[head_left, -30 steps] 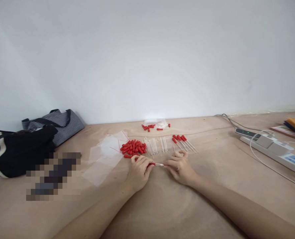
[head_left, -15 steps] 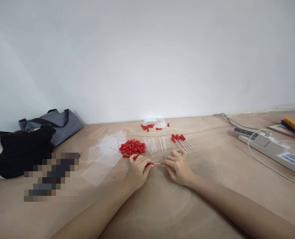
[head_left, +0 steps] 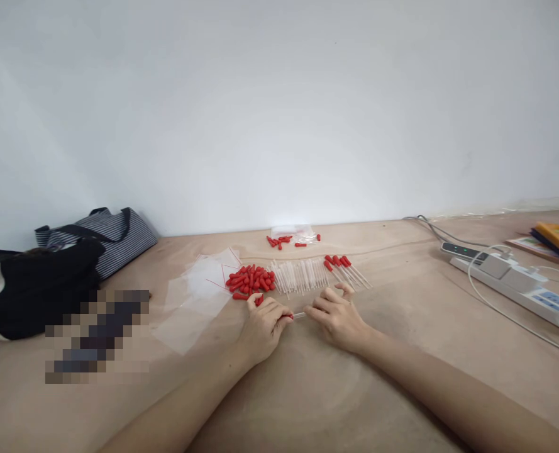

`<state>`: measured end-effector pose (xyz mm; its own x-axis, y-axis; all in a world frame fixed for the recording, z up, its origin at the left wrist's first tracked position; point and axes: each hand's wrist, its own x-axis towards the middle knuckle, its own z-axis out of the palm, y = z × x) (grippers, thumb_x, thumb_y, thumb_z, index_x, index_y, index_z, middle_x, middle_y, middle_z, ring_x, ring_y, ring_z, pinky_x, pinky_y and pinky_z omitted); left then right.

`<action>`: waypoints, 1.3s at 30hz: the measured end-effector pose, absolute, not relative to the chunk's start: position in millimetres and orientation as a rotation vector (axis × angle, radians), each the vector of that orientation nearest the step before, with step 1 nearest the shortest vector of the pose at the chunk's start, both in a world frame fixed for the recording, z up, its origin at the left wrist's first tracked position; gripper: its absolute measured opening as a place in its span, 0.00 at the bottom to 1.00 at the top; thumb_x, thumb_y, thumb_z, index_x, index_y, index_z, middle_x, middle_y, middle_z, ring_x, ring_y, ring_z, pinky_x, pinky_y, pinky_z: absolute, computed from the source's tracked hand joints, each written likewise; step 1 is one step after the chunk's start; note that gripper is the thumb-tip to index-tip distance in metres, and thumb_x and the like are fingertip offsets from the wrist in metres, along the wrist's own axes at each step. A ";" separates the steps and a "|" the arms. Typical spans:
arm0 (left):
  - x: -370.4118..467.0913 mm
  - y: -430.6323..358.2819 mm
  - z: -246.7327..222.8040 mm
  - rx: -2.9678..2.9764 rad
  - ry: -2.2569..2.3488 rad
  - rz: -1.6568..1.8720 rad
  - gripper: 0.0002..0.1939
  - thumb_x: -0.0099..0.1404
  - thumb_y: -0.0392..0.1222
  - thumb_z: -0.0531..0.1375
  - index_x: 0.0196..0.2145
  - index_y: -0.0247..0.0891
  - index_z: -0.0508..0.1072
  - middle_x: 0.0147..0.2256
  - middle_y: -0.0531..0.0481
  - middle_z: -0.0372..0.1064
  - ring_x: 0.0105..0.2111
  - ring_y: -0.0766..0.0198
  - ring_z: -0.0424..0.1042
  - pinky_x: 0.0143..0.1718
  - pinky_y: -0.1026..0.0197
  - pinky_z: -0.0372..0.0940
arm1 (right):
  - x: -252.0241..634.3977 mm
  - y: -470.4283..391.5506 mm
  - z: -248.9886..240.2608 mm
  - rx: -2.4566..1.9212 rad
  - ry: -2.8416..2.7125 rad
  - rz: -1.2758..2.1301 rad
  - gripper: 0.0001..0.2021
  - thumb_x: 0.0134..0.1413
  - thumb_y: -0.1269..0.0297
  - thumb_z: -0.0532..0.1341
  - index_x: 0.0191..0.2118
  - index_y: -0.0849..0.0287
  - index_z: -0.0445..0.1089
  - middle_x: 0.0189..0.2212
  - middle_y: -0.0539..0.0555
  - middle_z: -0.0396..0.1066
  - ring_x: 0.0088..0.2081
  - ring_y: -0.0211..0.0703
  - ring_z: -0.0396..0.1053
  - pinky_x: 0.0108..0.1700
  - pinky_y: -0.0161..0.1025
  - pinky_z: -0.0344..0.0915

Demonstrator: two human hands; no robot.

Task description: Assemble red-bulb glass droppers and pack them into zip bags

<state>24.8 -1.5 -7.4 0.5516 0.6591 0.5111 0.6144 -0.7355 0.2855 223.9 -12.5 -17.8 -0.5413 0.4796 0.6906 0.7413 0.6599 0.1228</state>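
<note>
My left hand [head_left: 263, 324] is closed on a red rubber dropper bulb [head_left: 291, 316], mostly hidden by the fingers. My right hand [head_left: 336, 318] pinches a thin clear dropper tube [head_left: 298, 315] whose left end meets the bulb's mouth. How deep the tube sits in the bulb I cannot tell. Just beyond my left hand lies a heap of red bulbs [head_left: 251, 278]. A row of loose clear tubes [head_left: 302, 275] lies beyond both hands. To its right, several droppers with red bulbs on their tubes [head_left: 348, 269] lie side by side.
Clear zip bags [head_left: 208, 277] spread left of the heap. More bulbs [head_left: 279, 240] and a bag [head_left: 291, 231] lie near the wall. Dark bags [head_left: 38, 283] and a blurred-out object [head_left: 104, 333] are at left. A white power strip [head_left: 515, 286] with cables lies at right.
The bulb and tube between my hands have tilted slightly, and the bulb's end now shows at my left fingertips. Both hands keep nearly the same places.
</note>
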 end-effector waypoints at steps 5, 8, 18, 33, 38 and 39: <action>25.3 -2.7 -7.1 2.710 1.112 0.914 0.06 0.61 0.35 0.53 0.28 0.39 0.68 0.27 0.55 0.71 0.31 0.65 0.66 0.47 0.51 0.41 | 224.5 -12.9 -14.9 -0.920 -2.291 -0.591 0.12 0.50 0.78 0.48 0.27 0.58 0.66 0.20 0.49 0.64 0.31 0.38 0.54 0.45 0.46 0.38; 25.1 -2.5 -8.5 2.707 1.114 0.946 0.06 0.61 0.36 0.53 0.28 0.39 0.68 0.27 0.55 0.71 0.31 0.65 0.66 0.47 0.50 0.41 | 222.9 -14.9 -13.6 -1.040 -2.276 -0.338 0.09 0.51 0.73 0.51 0.27 0.57 0.67 0.21 0.49 0.65 0.32 0.39 0.55 0.44 0.47 0.38; 24.1 -2.6 -9.6 2.712 1.063 1.018 0.07 0.61 0.36 0.53 0.27 0.39 0.68 0.25 0.56 0.71 0.29 0.65 0.66 0.47 0.50 0.41 | 218.8 -18.6 -9.3 -1.313 -2.254 0.324 0.12 0.54 0.67 0.50 0.24 0.58 0.66 0.21 0.49 0.68 0.33 0.40 0.58 0.43 0.46 0.43; 23.9 3.8 -11.7 2.447 1.174 1.075 0.09 0.62 0.42 0.52 0.29 0.41 0.71 0.27 0.55 0.71 0.30 0.66 0.67 0.45 0.54 0.46 | 217.1 -15.2 -4.3 -1.307 -2.075 0.519 0.11 0.55 0.61 0.51 0.27 0.56 0.67 0.22 0.47 0.66 0.33 0.40 0.59 0.47 0.48 0.42; 24.4 2.4 -10.5 2.477 1.159 1.069 0.09 0.62 0.42 0.51 0.29 0.41 0.70 0.26 0.56 0.71 0.29 0.66 0.67 0.45 0.54 0.46 | 216.5 -18.6 -3.8 -1.253 -2.106 0.344 0.10 0.55 0.64 0.51 0.27 0.57 0.66 0.22 0.48 0.67 0.32 0.38 0.59 0.43 0.44 0.44; 24.5 2.2 -10.5 2.489 1.146 1.074 0.09 0.62 0.42 0.51 0.29 0.41 0.70 0.26 0.56 0.71 0.29 0.66 0.67 0.45 0.54 0.46 | 216.9 -18.7 -4.2 -1.235 -2.117 0.299 0.10 0.55 0.65 0.51 0.27 0.57 0.66 0.22 0.48 0.67 0.32 0.38 0.59 0.43 0.43 0.44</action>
<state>24.5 2.2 -10.5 0.4357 0.7242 0.5345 0.5801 -0.6799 0.4485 216.9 -18.7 -4.2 -0.3366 0.8399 0.4258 0.6892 0.5279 -0.4964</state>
